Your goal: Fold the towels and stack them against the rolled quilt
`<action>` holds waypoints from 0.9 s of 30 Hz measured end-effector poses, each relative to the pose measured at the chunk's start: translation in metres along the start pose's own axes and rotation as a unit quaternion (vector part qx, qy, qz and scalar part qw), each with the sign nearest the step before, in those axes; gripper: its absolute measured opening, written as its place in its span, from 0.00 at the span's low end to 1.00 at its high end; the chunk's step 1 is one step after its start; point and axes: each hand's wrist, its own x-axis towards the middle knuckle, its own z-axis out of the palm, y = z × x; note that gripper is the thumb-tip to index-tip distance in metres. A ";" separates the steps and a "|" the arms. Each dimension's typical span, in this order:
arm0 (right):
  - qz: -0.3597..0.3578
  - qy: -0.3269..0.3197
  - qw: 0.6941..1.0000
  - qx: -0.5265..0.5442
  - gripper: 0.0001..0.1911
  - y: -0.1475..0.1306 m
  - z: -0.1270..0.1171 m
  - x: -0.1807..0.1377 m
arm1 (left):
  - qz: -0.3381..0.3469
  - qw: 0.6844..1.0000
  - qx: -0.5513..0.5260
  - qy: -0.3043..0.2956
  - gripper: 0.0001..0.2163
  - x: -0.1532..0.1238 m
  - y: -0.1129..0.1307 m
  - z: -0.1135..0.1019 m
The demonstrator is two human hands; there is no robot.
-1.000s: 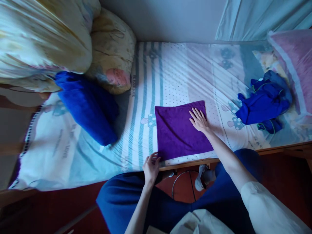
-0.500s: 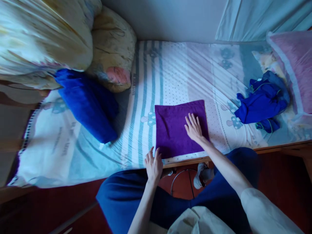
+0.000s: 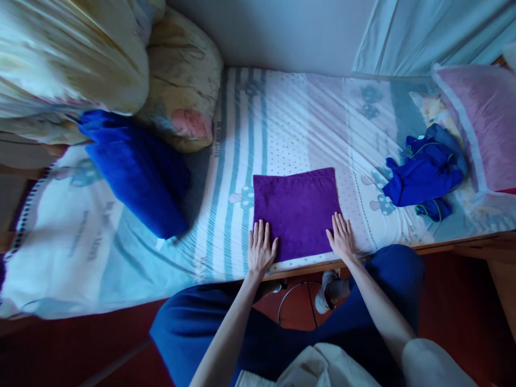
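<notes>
A purple folded cloth (image 3: 297, 215) lies flat near the front edge of the bed, its far edge showing a second layer set slightly askew. On its near left corner rests my left hand (image 3: 262, 250), palm down with the fingers stretched out. My right hand (image 3: 342, 236) lies flat across the cloth's near right edge, partly on the bed sheet, its fingers extended. Neither hand grips anything.
A blue cloth (image 3: 133, 172) lies on the bed to the left, below large patterned bundles (image 3: 181, 80). Crumpled blue clothing (image 3: 427, 169) and a pink pillow (image 3: 479, 118) are at the right. The striped bed sheet (image 3: 282, 118) reaches back to the wall.
My right hand has moved from the middle of the purple cloth to its near right edge. My left hand has come forward and flattened onto the near left corner.
</notes>
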 end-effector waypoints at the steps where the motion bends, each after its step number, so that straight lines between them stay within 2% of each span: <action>1: 0.007 0.002 1.000 -0.002 0.34 -0.004 0.001 0.001 | 0.001 1.000 0.000 0.000 0.32 0.003 0.004 0.001; 4: 0.010 0.012 1.000 -0.005 0.34 -0.029 0.007 0.012 | 0.040 0.999 -0.003 -0.021 0.32 0.026 0.019 0.008; 8: -0.084 -0.029 0.996 -0.004 0.34 -0.056 0.011 0.059 | 0.094 0.994 -0.010 -0.050 0.30 0.081 0.023 0.014; 10: -0.105 -0.049 0.993 -0.010 0.34 -0.049 0.007 0.087 | 0.069 0.997 0.000 -0.028 0.31 0.109 0.012 0.012; 13: -0.039 -0.027 0.998 -0.029 0.36 -0.017 -0.004 0.122 | 0.024 0.999 0.022 0.006 0.33 0.138 -0.009 0.005; 16: 0.010 0.014 0.999 -0.041 0.36 0.004 -0.012 0.143 | 0.019 0.999 0.035 0.016 0.34 0.154 -0.013 0.000; 19: -0.021 0.040 0.998 -0.041 0.35 -0.008 -0.007 0.153 | 0.071 0.997 0.037 -0.009 0.33 0.164 0.004 0.005; 22: -0.113 0.008 0.993 -0.033 0.35 -0.030 0.005 0.162 | 0.115 0.992 0.029 -0.042 0.32 0.175 0.019 0.016; 24: -0.141 -0.016 0.990 -0.026 0.36 -0.032 0.010 0.170 | 0.091 0.995 0.025 -0.029 0.31 0.184 0.015 0.020; 27: -0.098 -0.005 0.995 -0.023 0.37 -0.009 0.007 0.188 | 0.045 0.999 0.013 0.005 0.32 0.197 -0.009 0.016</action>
